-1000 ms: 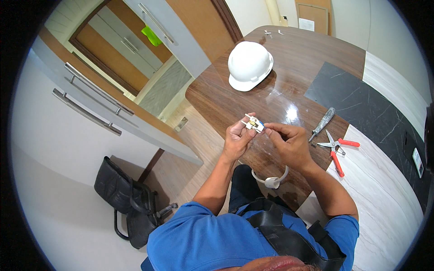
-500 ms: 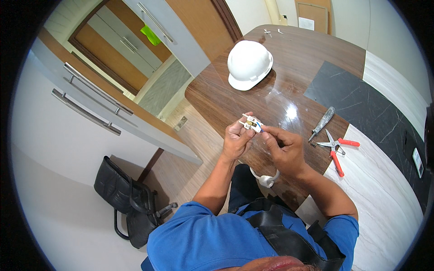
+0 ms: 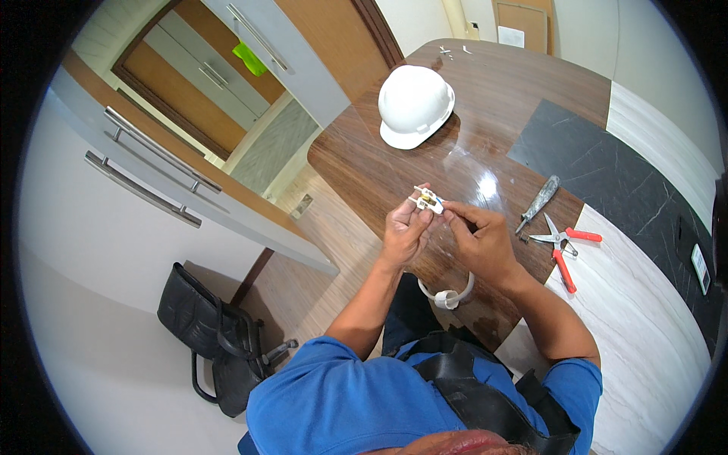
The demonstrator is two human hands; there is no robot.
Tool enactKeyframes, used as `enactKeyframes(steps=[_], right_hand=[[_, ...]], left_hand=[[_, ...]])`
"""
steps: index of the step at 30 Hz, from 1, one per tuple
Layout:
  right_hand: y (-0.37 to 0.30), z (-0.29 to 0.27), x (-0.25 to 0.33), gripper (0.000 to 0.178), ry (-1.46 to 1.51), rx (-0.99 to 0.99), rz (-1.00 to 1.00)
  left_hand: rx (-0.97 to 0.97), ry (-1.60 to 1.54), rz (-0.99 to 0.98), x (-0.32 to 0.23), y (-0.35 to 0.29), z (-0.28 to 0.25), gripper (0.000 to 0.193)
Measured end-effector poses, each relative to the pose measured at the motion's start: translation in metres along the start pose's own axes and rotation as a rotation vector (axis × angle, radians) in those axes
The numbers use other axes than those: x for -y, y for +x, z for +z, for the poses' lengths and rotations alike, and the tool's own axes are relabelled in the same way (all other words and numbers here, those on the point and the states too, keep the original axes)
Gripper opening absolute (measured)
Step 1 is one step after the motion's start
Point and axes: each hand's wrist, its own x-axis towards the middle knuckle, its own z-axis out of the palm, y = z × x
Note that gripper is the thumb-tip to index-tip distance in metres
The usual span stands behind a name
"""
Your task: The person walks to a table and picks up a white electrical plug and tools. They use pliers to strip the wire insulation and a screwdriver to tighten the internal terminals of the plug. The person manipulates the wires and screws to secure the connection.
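Above the table's near edge, my left hand (image 3: 406,236) is closed round an opened white electrical plug (image 3: 429,200), its pins toward the far left and its inside facing up. Brass-coloured parts show inside the plug. My right hand (image 3: 479,239) pinches with thumb and forefinger at the plug's right end, where a bit of blue wire (image 3: 441,200) shows; the fingertips hide most of it. Below my hands hangs a loop of white cable (image 3: 469,287) with a white plug cover (image 3: 446,299) threaded on it.
A white hard hat (image 3: 415,106) rests on the brown table (image 3: 523,76). To the right lie a screwdriver (image 3: 540,201) and red-handled pliers (image 3: 563,246), jaws apart. Farther right is a phone-like device (image 3: 699,269). White scraps (image 3: 446,51) lie at the far end. A black chair (image 3: 216,334) stands lower left.
The plug has turned and risen slightly in my left hand, and less blue wire shows. My right fingers have shifted a little up. The plug cover on the cable loop has turned slightly.
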Motion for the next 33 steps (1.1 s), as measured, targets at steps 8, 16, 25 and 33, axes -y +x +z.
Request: enactKeyframes(steps=[8,16,25,33], right_hand=[[-0.002,-0.002,0.010,0.024,-0.009,-0.020,0.122],[-0.004,0.001,0.015,0.024,0.113,-0.018,0.206],[-0.004,-0.001,0.012,0.023,0.293,0.037,0.333],[-0.005,0.002,0.016,0.023,0.041,-0.032,0.087]], left_hand=[[0.000,0.115,0.009,0.001,0.005,0.004,0.064],[-0.011,0.065,-0.003,0.002,0.005,0.006,0.058],[-0.033,-0.029,-0.022,-0.002,0.003,0.013,0.054],[-0.024,0.021,-0.002,0.001,0.005,0.018,0.054]])
